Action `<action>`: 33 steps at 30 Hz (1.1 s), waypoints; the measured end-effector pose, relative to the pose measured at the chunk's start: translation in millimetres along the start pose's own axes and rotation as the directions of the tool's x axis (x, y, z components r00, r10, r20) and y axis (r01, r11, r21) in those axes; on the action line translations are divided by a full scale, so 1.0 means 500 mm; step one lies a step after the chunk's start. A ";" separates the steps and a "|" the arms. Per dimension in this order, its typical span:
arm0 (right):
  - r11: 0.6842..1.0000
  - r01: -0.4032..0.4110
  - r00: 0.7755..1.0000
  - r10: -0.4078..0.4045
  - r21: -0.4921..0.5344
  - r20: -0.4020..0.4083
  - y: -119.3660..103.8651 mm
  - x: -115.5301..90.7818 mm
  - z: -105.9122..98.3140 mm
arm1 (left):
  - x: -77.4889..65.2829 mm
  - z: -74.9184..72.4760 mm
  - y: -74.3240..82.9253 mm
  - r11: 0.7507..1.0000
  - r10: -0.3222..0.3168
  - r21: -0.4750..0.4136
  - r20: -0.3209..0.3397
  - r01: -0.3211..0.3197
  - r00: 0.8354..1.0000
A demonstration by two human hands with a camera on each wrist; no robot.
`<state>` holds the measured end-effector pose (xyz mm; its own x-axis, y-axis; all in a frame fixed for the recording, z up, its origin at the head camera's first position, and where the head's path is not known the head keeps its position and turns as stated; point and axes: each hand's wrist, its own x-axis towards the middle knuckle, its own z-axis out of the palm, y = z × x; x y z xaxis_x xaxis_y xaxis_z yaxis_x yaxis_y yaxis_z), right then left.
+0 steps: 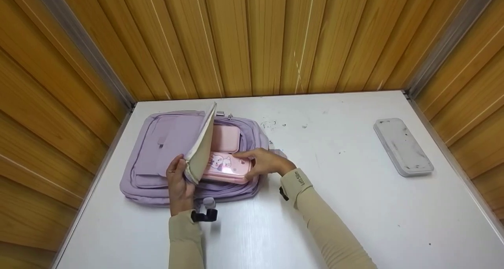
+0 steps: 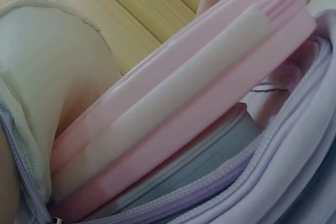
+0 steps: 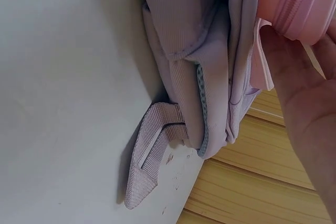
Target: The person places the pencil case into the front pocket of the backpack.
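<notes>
A lilac backpack (image 1: 169, 143) lies on the table with its front flap (image 1: 202, 147) raised, showing a cream lining. My left hand (image 1: 180, 182) grips the flap's near edge. My right hand (image 1: 267, 161) pinches the right end of a pink zipped pencil case (image 1: 224, 164) with a cartoon print. The pencil case's left end is hidden behind the flap; in the left wrist view its side (image 2: 184, 98) sits tilted within the opening. Behind it in the bag is a plain pink box (image 1: 226, 138). Below the pencil case lies a grey-blue item (image 2: 210, 153), partly covered.
On the right side of the white table (image 1: 315, 206) lies a long grey-white case (image 1: 405, 147) with dark marks. A strap loop (image 3: 144, 166) sticks out from the backpack's side. Wood-patterned panels (image 1: 267, 40) enclose the table at the back and both sides.
</notes>
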<state>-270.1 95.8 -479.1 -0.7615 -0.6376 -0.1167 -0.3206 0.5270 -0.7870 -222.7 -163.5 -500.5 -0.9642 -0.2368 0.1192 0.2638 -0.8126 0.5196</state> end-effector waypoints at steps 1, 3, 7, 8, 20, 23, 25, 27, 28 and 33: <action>1.000 0.007 1.000 -0.007 0.003 0.000 0.000 0.002 0.002 | 0.000 0.000 0.000 1.000 0.000 0.002 0.000 0.000 1.000; 1.000 0.019 1.000 -0.019 0.007 0.000 -0.001 0.005 0.006 | 0.000 0.000 0.000 1.000 -0.002 0.003 -0.003 0.002 1.000; 0.999 0.032 0.999 -0.032 0.007 -0.003 0.002 0.007 0.013 | -0.003 -0.001 0.001 1.000 -0.001 0.002 -0.016 0.001 1.000; 1.000 0.030 1.000 -0.030 0.008 -0.001 0.004 0.007 0.013 | -0.003 -0.001 0.002 1.000 0.000 0.003 -0.020 0.000 1.000; 0.998 0.053 0.998 -0.052 0.028 -0.047 0.018 -0.009 0.025 | -0.005 0.003 0.007 0.999 -0.037 0.025 -0.096 0.040 0.995; 0.996 0.059 0.995 -0.053 0.069 -0.087 0.027 -0.014 0.031 | -0.005 0.003 0.007 0.999 -0.041 0.009 -0.093 0.042 0.995; 0.994 0.073 0.991 -0.062 0.084 -0.121 0.031 -0.015 0.035 | -0.003 0.005 0.008 0.999 -0.035 0.011 -0.101 0.037 0.994; 0.992 0.097 0.984 -0.082 0.086 -0.159 0.032 -0.015 0.039 | -0.002 0.005 0.008 0.999 -0.031 0.007 -0.105 0.032 0.994; 0.991 0.105 0.981 -0.089 0.081 -0.175 0.032 -0.015 0.041 | -0.001 0.005 0.008 1.000 -0.028 0.010 -0.107 0.030 0.994; 0.992 0.117 0.969 -0.102 0.053 -0.226 0.028 -0.017 0.048 | -0.001 0.005 0.007 1.000 -0.023 0.001 -0.078 0.023 0.997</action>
<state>-254.5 95.1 -503.9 -0.8324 -0.5444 0.1041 -0.3772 0.4188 -0.8260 -221.3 -165.0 -496.5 -0.9649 -0.2594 0.0409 0.2419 -0.8174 0.5229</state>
